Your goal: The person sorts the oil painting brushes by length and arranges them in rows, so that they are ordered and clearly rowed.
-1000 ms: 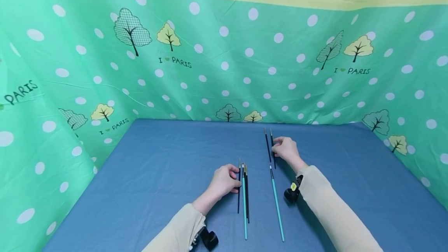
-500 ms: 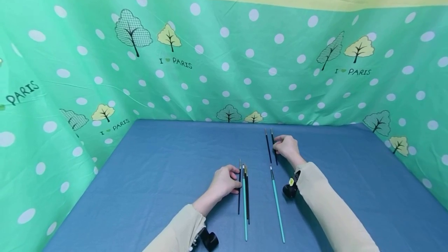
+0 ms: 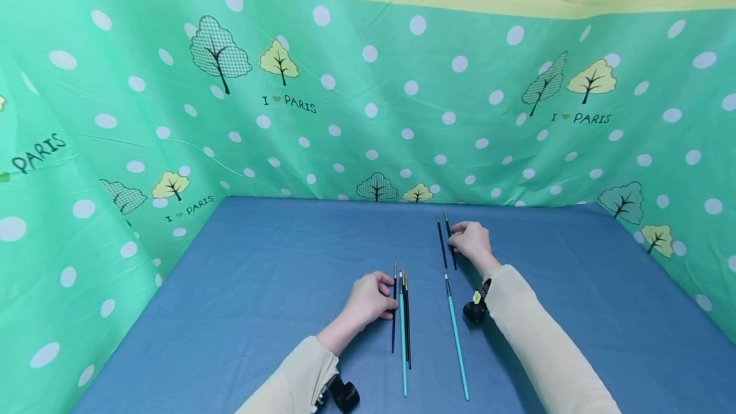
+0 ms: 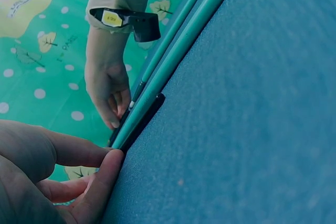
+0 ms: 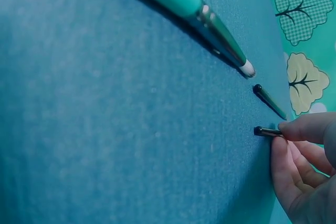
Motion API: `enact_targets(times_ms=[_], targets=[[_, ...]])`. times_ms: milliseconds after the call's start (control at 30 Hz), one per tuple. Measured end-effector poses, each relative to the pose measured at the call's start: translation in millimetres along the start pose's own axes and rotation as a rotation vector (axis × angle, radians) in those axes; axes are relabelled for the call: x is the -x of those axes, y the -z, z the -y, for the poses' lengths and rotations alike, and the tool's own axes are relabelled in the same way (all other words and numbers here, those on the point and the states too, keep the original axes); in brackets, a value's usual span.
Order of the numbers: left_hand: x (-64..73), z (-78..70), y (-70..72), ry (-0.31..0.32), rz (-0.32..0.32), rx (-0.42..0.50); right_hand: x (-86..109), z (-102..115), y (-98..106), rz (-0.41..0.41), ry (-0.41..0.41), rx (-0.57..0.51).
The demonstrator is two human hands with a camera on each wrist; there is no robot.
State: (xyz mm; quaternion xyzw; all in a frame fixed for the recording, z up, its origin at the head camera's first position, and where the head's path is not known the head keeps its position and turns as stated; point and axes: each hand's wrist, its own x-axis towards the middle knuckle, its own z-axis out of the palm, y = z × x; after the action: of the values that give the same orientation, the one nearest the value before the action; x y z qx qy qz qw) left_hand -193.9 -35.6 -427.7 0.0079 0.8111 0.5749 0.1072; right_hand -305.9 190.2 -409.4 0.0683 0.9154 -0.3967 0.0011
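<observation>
My left hand [image 3: 370,299] pinches a thin dark paintbrush [image 3: 393,336] between thumb and finger, its tip pointing away from me. Just right of it lie a longer teal paintbrush [image 3: 404,344] and two dark paintbrushes, close together and partly overlapping. Farther back, my right hand [image 3: 470,241] pinches another dark paintbrush [image 5: 266,131] by its handle. Left of that one, nearly parallel, is a dark paintbrush [image 3: 441,241]. A second teal paintbrush [image 3: 457,340] with a white tip lies nearer me, its tip close to that brush's handle end.
A blue cloth [image 3: 276,260] covers the table. Green dotted curtain [image 3: 368,82] hangs along the back and both sides. Black wrist cameras [image 3: 343,395] sit under both sleeves, close above the cloth.
The paintbrush in my right hand has shifted slightly away from me, its handle end swinging a little right. My left hand stays on its paintbrush.
</observation>
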Motion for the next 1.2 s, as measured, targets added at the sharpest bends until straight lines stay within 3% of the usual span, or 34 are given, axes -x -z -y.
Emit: enact_targets(times_ms=[633,1200], targets=[[0.4,-0.2,-1.5,-0.001,-0.003,-0.003,-0.9,-5,-1,-0.023,-0.033,-0.001],[-0.8,-0.4,0.3,-0.005,0.001,-0.002,34.4,1,2,-0.005,0.065,0.038]])
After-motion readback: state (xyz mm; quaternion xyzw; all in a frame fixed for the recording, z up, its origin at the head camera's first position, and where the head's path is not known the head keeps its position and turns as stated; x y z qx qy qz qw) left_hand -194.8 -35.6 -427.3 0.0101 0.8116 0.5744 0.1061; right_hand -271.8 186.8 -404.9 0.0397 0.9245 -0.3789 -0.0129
